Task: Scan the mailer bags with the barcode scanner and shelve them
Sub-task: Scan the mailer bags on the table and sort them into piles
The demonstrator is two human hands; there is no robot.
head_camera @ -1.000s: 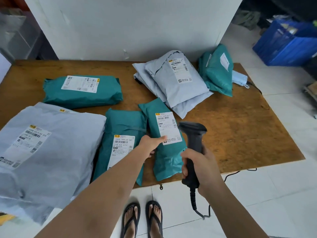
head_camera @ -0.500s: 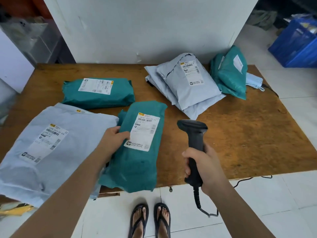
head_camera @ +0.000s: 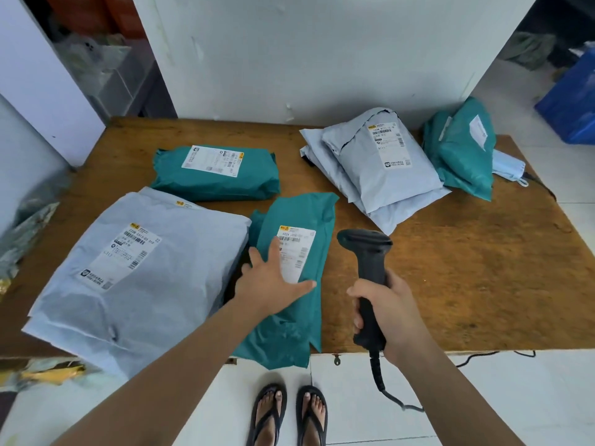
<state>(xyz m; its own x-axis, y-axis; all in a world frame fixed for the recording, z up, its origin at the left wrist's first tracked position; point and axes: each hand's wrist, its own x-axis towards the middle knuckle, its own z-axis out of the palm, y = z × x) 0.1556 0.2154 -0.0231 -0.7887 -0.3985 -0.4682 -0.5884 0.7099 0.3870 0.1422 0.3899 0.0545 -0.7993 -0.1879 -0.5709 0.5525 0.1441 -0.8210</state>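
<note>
— Which bag is the scan about, and where does it lie?

— The green mailer (head_camera: 289,333) at the front of the table (head_camera: 450,268), straight ahead of the person and a little left of centre. Its long axis runs from the near edge away from the person, with the far end leaning slightly right. The near end hangs over the table's edge. The large grey mailer (head_camera: 145,284) lies just beside it on the left.

— And the hands?

— They are apart, each on its own thing. The left hand (head_camera: 273,280) lies flat on the mailer with its fingers straight and spread, covering the lower left of the label (head_camera: 301,249). The printed strip at the label's top shows just beyond the fingertips. The right hand (head_camera: 394,313) is wrapped round the grip of the barcode scanner (head_camera: 367,249). The scanner stands upright just right of the mailer, its head level with the label.

— So which way must the scanner go?

— Leftward and tipped down, by the look of it. The label faces up, and the head sits beside it rather than over it. Which way the scanner's window faces cannot be told. The left hand is the nearer one and seems to pin the bag, and it probably has to keep off the codes.
</note>
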